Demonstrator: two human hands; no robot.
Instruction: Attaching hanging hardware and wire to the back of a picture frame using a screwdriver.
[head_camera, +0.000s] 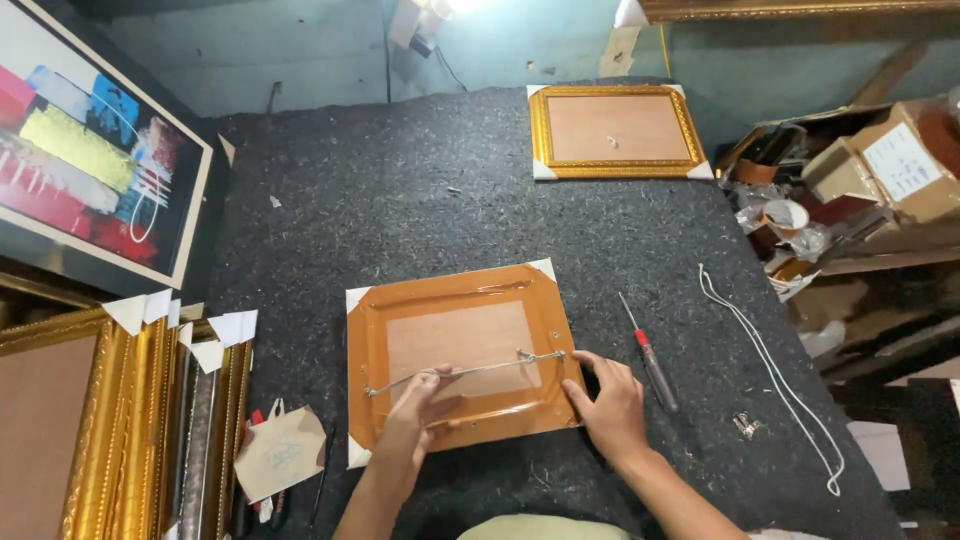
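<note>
frame back (460, 350) taped, hanging wire (465, 370) strung across | left hand (425, 405) fingers pinch wire — right hand (605, 400) fingers spread, pressing frame edge | awl (650, 355) idle on desk (400, 200)

My left hand (425, 405) pinches thumb against fingertips, palm down; my right hand (607, 400) lies flat, fingers spread forward.
</note>
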